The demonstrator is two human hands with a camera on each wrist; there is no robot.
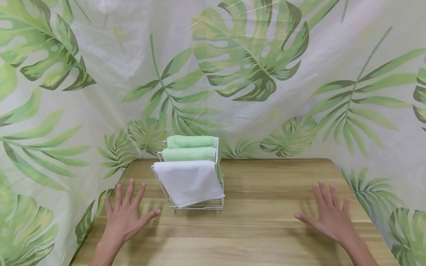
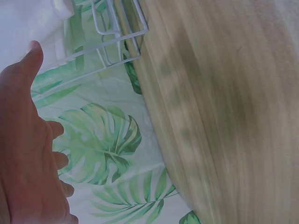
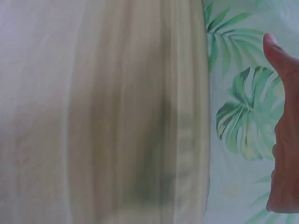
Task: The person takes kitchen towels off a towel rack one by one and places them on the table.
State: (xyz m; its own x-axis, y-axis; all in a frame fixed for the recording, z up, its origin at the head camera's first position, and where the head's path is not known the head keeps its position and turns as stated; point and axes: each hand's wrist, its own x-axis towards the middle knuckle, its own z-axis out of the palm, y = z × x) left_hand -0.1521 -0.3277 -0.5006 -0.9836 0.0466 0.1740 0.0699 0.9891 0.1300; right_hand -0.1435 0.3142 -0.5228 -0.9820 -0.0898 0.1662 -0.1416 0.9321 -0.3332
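A white wire rack stands left of the table's middle. Over its front bar hangs a white towel; behind it hang two light green towels, the nearer green towel and the farther green towel. To the left of the rack, my left hand is spread with its fingers apart, holding nothing. My right hand is spread in the same way over the table's right side, far from the rack. In the left wrist view the wire rack appears beyond the left thumb.
The wooden table has rounded far corners. Behind and beside it hangs a pale curtain printed with green leaves. The rack's far side lies close to the table's back edge.
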